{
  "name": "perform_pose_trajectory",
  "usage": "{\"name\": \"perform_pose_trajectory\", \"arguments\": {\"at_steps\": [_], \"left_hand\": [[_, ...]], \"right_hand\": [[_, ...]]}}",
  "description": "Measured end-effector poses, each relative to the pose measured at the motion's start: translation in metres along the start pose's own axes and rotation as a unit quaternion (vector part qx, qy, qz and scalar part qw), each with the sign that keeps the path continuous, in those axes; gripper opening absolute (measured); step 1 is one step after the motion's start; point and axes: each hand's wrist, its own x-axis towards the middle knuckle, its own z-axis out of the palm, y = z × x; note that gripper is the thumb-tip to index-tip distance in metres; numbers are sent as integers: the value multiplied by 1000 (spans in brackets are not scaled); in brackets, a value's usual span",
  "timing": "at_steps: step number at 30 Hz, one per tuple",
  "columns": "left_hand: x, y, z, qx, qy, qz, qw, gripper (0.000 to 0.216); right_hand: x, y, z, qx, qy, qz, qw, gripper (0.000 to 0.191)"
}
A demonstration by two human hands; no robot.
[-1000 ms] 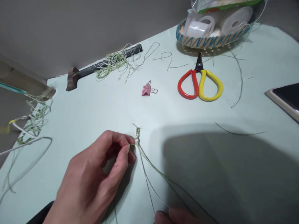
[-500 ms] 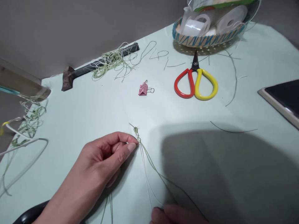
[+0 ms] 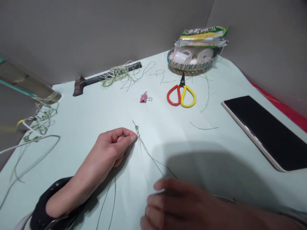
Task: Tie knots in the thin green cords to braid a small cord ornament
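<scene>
1. Head view: the right hand [image 3: 177, 204] has come farther into the picture from below, where only its fingertips showed half a second ago. Its fingers are bent and blurred; I cannot tell whether they grip anything.
2. The left hand [image 3: 112, 143] stays clamped, thumb and finger together, at the lower end of the knotted cord [image 3: 137, 130], near the tabletop [image 3: 115, 108].
3. The pale strands that ran down toward the right hand no longer show clearly; a thin dark one hangs there. As I judge it, the left hand alone steadies the work while the right is shifting.
4. The knotted cord sits just beyond the left fingertips, small and bumpy: green at its far end, whitish nearer the pinch, with a thin stub pointing away.
5. Two green strands [image 3: 150, 155] slant from it toward the right hand; other strands [image 3: 114, 195] trail beneath the left.
</scene>
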Motion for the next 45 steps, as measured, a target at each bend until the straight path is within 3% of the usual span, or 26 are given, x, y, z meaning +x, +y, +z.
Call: {"name": "perform_pose_trajectory", "arguments": {"at_steps": [1, 3, 5, 7, 15, 22, 26, 30, 34, 40, 45], "left_hand": [[0, 0, 0, 2, 1, 8, 1000, 27], [1, 0, 0, 10, 5, 21, 1000, 28], [1, 0, -1, 20, 7, 32, 999, 29], [1, 0, -2, 26, 4, 40, 999, 29], [5, -7, -6, 9, -18, 39, 999, 31], [5, -10, -9, -13, -23, -2, 1000, 29], [5, -12, -11, -57, -31, -39, 997, 35], [6, -12, -12, -110, -58, -77, 989, 33], [9, -7, -8, -130, -92, -95, 983, 32], [10, -7, -2, -98, -23, -109, 989, 38], [16, -6, -2, -53, 27, -63, 996, 30]], "right_hand": [[4, 4, -3, 6, 19, 6, 1000, 31], [15, 14, -8, -10, 35, 90, 995, 27], [29, 23, -12, -53, 7, 179, 982, 17], [43, 32, -11, -87, -19, 218, 972, 5], [63, 54, 19, -134, -40, 231, 963, 9], [62, 57, 11, -126, -31, 213, 969, 17], [62, 60, 7, -27, -5, 248, 968, 18], [65, 62, 10, 100, -25, 320, 942, 16], [67, 60, 9, 171, -21, 343, 923, 13], [65, 60, 3, 216, -26, 367, 905, 13], [69, 62, 3, 195, -79, 391, 896, 32]]}}
